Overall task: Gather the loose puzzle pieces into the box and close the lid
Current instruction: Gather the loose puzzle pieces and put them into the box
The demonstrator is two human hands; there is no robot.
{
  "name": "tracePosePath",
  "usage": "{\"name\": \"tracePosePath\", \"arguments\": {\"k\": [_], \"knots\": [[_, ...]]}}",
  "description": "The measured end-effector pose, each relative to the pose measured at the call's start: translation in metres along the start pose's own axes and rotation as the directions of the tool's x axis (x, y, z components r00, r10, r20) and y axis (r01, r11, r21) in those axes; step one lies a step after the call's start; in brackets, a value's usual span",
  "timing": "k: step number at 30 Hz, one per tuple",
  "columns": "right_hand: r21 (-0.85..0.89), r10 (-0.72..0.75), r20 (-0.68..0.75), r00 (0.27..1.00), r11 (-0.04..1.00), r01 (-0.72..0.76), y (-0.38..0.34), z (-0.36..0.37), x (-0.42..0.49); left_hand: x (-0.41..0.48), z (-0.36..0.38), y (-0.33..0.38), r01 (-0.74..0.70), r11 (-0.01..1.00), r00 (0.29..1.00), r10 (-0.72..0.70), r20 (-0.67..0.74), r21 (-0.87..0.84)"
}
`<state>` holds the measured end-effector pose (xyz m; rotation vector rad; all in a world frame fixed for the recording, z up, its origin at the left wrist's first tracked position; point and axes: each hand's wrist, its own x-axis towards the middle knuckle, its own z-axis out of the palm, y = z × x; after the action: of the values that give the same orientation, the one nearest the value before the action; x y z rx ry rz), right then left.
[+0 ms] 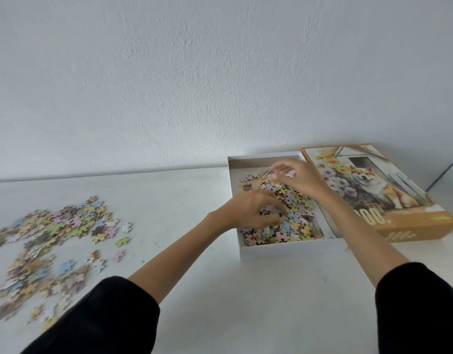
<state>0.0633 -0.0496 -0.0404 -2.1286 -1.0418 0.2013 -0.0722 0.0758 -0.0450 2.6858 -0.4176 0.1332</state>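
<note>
A white open box [291, 247] sits on the table at the right, holding a heap of pastel puzzle pieces [294, 226]. Its orange lid [399, 200], printed with a dog and flowers, lies face up against the box's right side. A wide scatter of loose puzzle pieces [54, 231] covers the table at the left. My left hand [245, 209] is over the near half of the box, fingers curled round some pieces. My right hand [300, 178] hovers over the far half, fingers and thumb curled, pinching a few pieces.
The white table [220, 290] runs up to a white wall [220, 85] just behind the box. Both my forearms reach across the table in black sleeves. A dark edge shows at the far right beyond the lid.
</note>
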Motion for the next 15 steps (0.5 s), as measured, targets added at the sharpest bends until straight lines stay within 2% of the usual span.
{"name": "tracePosePath", "arguments": {"k": [2, 4, 7, 9, 11, 12, 14, 15], "knots": [[-0.108, 0.037, 0.101, 0.994, 0.994, -0.026, 0.009, 0.005, -0.005, -0.004, 0.002, 0.001, 0.068, 0.991, 0.989, -0.081, 0.123, 0.112], [-0.21, 0.059, 0.116, 0.991, 0.977, -0.033, 0.017, 0.008, -0.007, -0.005, 0.004, 0.0, 0.112, 0.971, 0.978, -0.146, 0.152, 0.21], [-0.313, 0.047, 0.065, 0.997, 0.949, -0.024, 0.02, 0.01, -0.008, -0.003, 0.003, -0.004, 0.197, 0.919, 0.966, -0.242, 0.095, 0.34], [-0.378, 0.03, 0.044, 0.999, 0.926, -0.011, 0.019, 0.011, -0.01, -0.001, 0.003, -0.005, 0.263, 0.894, 0.959, -0.284, 0.003, 0.362], [-0.409, 0.052, 0.104, 0.993, 0.913, -0.005, 0.016, 0.013, -0.013, 0.001, 0.005, -0.004, 0.272, 0.899, 0.962, -0.264, -0.071, 0.343], [-0.431, 0.072, 0.144, 0.987, 0.902, -0.003, 0.016, 0.014, -0.013, 0.002, 0.006, -0.003, 0.27, 0.912, 0.963, -0.263, -0.064, 0.31], [-0.482, 0.134, 0.215, 0.967, 0.876, -0.014, 0.017, 0.017, -0.014, 0.005, 0.009, 0.0, 0.306, 0.912, 0.94, -0.335, 0.067, 0.272], [-0.499, 0.168, 0.229, 0.959, 0.866, -0.032, 0.018, 0.019, -0.014, 0.007, 0.011, 0.0, 0.334, 0.89, 0.908, -0.392, 0.146, 0.309]]}}
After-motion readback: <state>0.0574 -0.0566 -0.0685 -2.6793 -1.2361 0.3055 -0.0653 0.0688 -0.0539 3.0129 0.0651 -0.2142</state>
